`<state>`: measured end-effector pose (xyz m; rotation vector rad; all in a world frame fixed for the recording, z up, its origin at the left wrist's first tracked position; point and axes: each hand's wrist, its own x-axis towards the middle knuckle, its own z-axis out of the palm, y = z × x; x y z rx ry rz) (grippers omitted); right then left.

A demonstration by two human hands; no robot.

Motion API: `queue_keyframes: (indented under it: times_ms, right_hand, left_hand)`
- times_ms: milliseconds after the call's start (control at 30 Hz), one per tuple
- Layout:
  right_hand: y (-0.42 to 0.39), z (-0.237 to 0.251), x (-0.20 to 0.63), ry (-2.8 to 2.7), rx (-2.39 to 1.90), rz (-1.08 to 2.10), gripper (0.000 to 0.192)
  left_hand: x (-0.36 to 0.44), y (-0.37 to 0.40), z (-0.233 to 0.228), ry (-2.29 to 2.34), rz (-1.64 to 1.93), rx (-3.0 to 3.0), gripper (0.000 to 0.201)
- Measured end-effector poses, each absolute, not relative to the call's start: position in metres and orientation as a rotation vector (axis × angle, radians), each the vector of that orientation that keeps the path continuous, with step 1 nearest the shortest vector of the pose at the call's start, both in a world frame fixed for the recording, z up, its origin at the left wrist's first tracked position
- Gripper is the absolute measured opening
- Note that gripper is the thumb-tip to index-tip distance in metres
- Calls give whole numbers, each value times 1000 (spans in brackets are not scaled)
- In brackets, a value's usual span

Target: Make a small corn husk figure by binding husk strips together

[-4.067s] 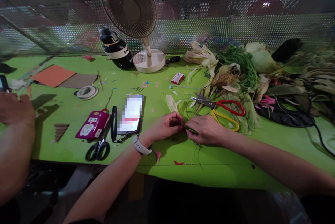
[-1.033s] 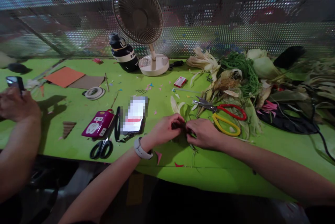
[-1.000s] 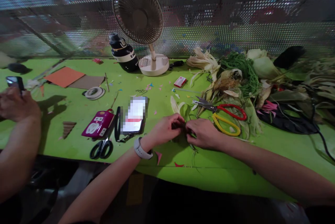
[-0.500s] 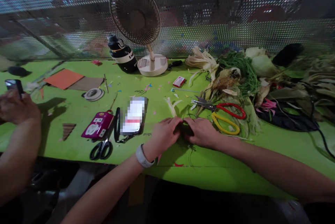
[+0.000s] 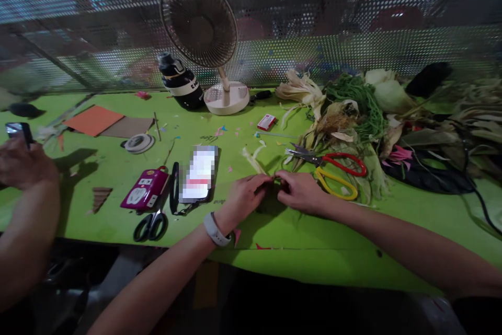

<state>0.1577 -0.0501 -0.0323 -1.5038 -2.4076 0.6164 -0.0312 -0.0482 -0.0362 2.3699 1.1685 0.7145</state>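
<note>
Half a second ago both hands lay flatter on the green table [image 5: 117, 168], knuckles up and covering the work; now they have risen a little and turned inward. The left hand [image 5: 245, 196] and the right hand [image 5: 300, 191] meet fingertip to fingertip, each pinched shut on a thin green strip [image 5: 274, 179] held between them just above the tabletop, near the front edge. How much of the strip each grips is hidden by the fingers. A pale husk piece [image 5: 251, 157] now shows clear beyond the left fingers, where before the hand nearly reached it. The red and yellow scissors [image 5: 337, 170] lie just beside the right hand, unmoved, against the husk pile [image 5: 345, 115]. The phone [image 5: 198, 173] and black scissors [image 5: 149, 225] sit left of the left wrist. At far left, another person's hand [image 5: 23, 162] still holds a dark phone [image 5: 18, 130].
</note>
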Motion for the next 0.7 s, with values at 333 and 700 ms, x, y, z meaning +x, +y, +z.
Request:
queue_keyframes:
  times_ms: [333, 700]
  right_hand:
    - [-39, -39, 158, -2002, -1394, 985, 15]
    - [-38, -37, 158, -1973, -1382, 1139, 14]
  left_hand:
    - [-27, -46, -31, 1188, 750, 2189, 18]
    - [-27, -39, -35, 1164, 808, 1830, 16]
